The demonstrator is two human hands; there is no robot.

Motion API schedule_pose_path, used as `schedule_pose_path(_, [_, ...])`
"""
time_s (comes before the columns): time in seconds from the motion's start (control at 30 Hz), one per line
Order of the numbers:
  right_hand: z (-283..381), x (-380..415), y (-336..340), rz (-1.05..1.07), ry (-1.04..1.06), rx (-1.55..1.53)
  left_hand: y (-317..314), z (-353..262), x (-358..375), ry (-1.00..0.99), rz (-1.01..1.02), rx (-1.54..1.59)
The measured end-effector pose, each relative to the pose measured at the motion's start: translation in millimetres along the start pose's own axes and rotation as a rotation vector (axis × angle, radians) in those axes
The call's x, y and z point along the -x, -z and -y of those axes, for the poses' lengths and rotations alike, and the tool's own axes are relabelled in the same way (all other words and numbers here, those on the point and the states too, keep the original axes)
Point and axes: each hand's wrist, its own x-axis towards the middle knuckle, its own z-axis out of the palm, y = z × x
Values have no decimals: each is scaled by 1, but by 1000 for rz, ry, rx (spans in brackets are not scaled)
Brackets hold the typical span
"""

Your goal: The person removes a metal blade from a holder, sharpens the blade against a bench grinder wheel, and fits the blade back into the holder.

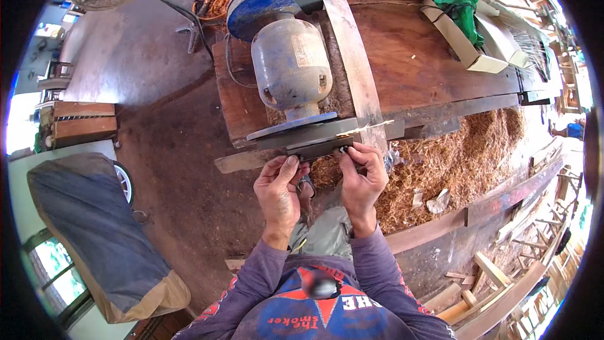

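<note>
A grey bench grinder (291,63) with blue guards stands on a brown wooden bench (402,56). Sparks or a bright streak (368,128) show at the right of its near wheel (305,133). Just below that wheel, a dark flat metal piece (321,149) lies across between my hands. My left hand (279,192) pinches its left end, thumb and fingers together. At the right end, my right hand (363,179) has closed fingers on the same piece. The contact between the piece and the wheel is too small to make out.
Wood shavings (453,164) are heaped below the bench at the right. An open cardboard box (469,41) with a green cloth (457,9) sits on the bench. A covered object (104,233) stands at the left. A cable (179,9) hangs at the upper left.
</note>
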Motion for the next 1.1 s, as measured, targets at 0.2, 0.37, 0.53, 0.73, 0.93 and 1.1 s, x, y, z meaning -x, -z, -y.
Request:
schedule_pose_path(0.2, [0,-4,5,8,-5,66,-9,-4,4,72,-15,-19])
schedule_pose_path(0.37, [0,-3,4,-15,-14,56,-6,0,2,66,-7,-22])
schedule_pose_path(0.53, [-2,-1,4,-15,-36,43,-6,0,1,59,-25,-1])
schedule_pose_path(0.73, [2,-2,4,-5,-16,36,-6,-1,0,76,-18,-5])
schedule_pose_path(0.93, [7,-2,1,12,-29,19,-1,-5,0,92,-23,-1])
schedule_pose_path(1.1, [4,1,-1,27,-29,13,2,-7,-1,88,-26,17])
